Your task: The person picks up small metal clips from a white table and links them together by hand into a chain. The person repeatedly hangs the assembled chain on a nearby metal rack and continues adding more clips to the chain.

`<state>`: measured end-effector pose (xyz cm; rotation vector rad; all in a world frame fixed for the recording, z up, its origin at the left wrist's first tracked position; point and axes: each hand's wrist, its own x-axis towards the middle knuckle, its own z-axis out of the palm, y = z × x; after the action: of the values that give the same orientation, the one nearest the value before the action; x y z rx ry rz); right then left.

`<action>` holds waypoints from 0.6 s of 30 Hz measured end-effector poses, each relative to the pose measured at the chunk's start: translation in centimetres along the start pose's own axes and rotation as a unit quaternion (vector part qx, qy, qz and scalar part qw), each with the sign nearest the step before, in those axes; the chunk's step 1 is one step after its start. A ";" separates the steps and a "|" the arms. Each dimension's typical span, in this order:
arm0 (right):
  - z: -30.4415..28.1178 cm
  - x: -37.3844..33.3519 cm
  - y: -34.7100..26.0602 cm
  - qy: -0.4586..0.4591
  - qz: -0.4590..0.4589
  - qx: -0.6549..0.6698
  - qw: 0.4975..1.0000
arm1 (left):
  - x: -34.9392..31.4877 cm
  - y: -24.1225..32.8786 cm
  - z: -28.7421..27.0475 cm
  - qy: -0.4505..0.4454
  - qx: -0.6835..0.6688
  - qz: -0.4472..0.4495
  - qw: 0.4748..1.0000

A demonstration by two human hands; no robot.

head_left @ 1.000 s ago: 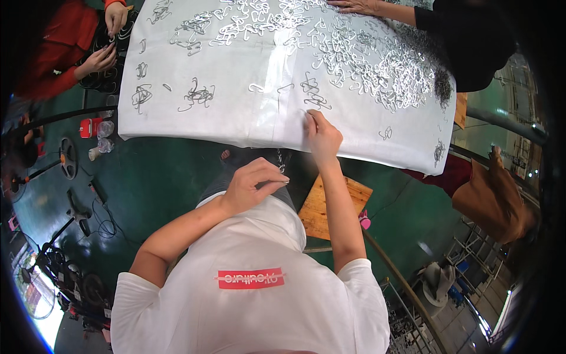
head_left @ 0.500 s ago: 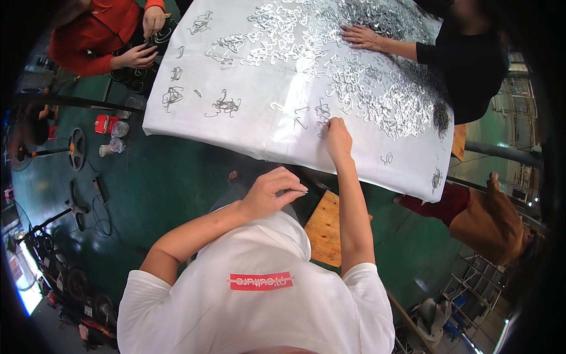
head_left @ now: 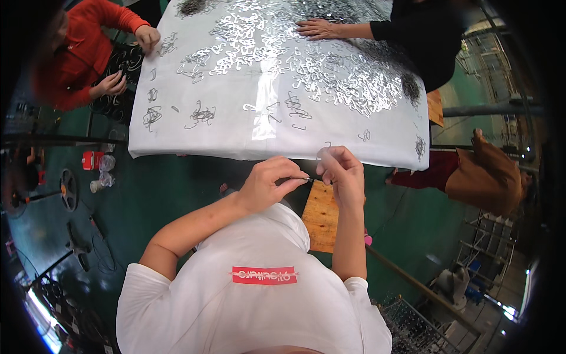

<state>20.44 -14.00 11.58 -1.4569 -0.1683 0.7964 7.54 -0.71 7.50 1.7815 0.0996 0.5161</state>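
My left hand (head_left: 269, 182) is closed, pinching a thin metal rod (head_left: 299, 179) that points right toward my right hand (head_left: 342, 171). My right hand pinches a small bent wire hook (head_left: 326, 144) just off the near edge of the white-covered table (head_left: 194, 147). The two hands nearly touch in front of my chest. Many silvery wire hooks (head_left: 354, 82) lie scattered and heaped over the table, with small tangled clumps (head_left: 201, 112) on its left part.
A person in red (head_left: 82, 53) works at the table's left corner. A person in black (head_left: 413, 29) rests a hand on the hooks at the far side. A wooden stool (head_left: 321, 215) stands below my hands. A person in brown (head_left: 483, 174) is at right. Cables and a red container (head_left: 92, 160) lie on the green floor.
My right hand left the tabletop and came back toward me with a wire hook. My left hand rose to meet it. The view shifted so the table sits further right.
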 end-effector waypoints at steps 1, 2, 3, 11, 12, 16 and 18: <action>-0.1 -1.1 -0.2 0.008 -0.011 0.018 1.000 | 0.2 0.2 0.1 -0.007 -0.007 -0.001 1.000; -0.3 -1.9 -0.3 0.005 -0.011 0.044 0.999 | 0.4 0.3 0.3 -0.014 -0.014 -0.003 1.000; -0.5 -2.5 -0.3 0.007 -0.031 0.045 0.998 | 0.6 0.4 0.4 -0.022 -0.021 -0.006 1.000; -1.8 -4.8 1.3 0.053 -0.130 0.064 0.988 | 2.9 0.4 1.6 -0.075 -0.015 0.059 0.995; -2.0 -5.0 1.4 0.062 -0.129 0.073 0.987 | 3.2 0.4 1.8 -0.079 -0.016 0.067 0.994; -2.9 -5.1 0.4 0.116 -0.218 -0.103 0.964 | 4.5 0.6 2.8 -0.095 -0.029 0.068 0.993; -3.8 -5.1 -0.7 0.125 -0.301 -0.281 0.902 | 5.1 0.6 3.2 -0.104 -0.044 0.069 0.991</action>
<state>19.08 -19.98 13.47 -1.8888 -0.6598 0.0353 13.25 -2.03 9.00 1.7532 -0.1901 0.4241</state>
